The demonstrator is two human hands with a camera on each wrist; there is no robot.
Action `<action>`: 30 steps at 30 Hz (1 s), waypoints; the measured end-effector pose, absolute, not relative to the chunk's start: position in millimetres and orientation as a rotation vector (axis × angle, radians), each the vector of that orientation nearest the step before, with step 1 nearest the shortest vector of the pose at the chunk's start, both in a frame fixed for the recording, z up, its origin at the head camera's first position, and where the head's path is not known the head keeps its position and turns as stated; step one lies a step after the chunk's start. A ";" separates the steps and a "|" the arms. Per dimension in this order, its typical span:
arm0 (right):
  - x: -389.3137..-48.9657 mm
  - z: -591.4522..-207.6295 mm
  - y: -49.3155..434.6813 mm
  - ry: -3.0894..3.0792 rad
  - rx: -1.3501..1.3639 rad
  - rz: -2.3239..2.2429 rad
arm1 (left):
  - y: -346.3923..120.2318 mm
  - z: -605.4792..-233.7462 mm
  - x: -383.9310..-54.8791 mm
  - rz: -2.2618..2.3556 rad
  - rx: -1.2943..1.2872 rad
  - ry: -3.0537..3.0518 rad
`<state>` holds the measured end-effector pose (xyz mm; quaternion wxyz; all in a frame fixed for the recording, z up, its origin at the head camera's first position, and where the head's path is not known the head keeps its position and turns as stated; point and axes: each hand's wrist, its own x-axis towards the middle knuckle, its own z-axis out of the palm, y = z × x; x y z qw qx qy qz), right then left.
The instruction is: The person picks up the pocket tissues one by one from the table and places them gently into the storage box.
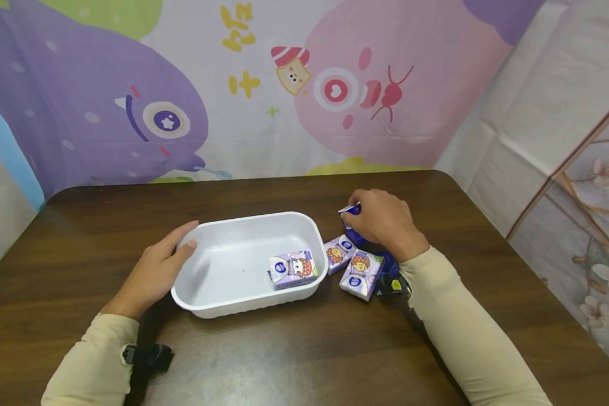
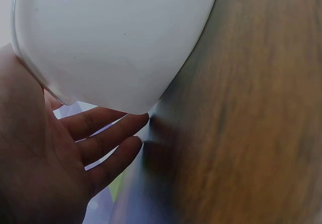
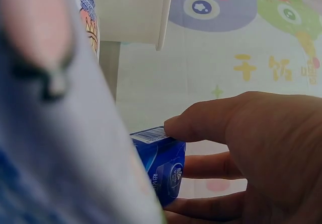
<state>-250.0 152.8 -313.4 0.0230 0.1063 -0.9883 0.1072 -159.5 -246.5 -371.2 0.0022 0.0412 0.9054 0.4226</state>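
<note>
A white plastic tray sits on the brown table, with my left hand at its left end. The thumb lies at the rim while the fingers reach along the outside wall. Inside the tray, at its right end, is a small purple-and-white tissue pack. My right hand pinches a blue tissue pack between thumb and fingers, right of the tray. Two printed tissue packs lie below that hand beside the tray, with more blue packs partly hidden under the wrist.
The dark wooden table extends toward me in front of the tray. A cartoon-printed cloth hangs behind its far edge, and a floral panel stands on the right. Each wrist wears a black strap.
</note>
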 end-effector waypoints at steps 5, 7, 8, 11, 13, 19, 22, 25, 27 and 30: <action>-250.0 -313.4 152.7 -3.055 0.326 0.342 | -246.7 -371.9 -159.6 1.326 0.129 2.837; -250.4 -312.6 152.7 -3.052 0.322 0.335 | -246.6 -371.9 -159.5 1.324 0.130 2.838; -250.7 -312.2 152.7 -3.050 0.318 0.333 | -246.5 -371.8 -159.3 1.325 0.129 2.838; -250.9 -310.2 152.7 -3.042 0.310 0.333 | -246.3 -371.2 -159.2 1.322 0.129 2.839; -250.5 -308.7 152.5 -3.036 0.305 0.335 | -246.1 -370.7 -159.0 1.324 0.128 2.841; -248.8 -305.5 151.7 -3.030 0.297 0.349 | -245.5 -370.5 -159.4 1.326 0.133 2.839; -248.1 -304.9 151.4 -3.024 0.301 0.357 | -245.5 -370.3 -159.4 1.325 0.129 2.832; -247.4 -304.6 150.7 -3.013 0.311 0.370 | -245.7 -370.5 -159.6 1.328 0.129 2.822; -246.9 -304.6 150.1 -3.005 0.317 0.381 | -245.8 -370.7 -159.6 1.330 0.131 2.818; -246.0 -304.4 149.2 -2.992 0.325 0.390 | -245.8 -371.1 -159.7 1.332 0.136 2.819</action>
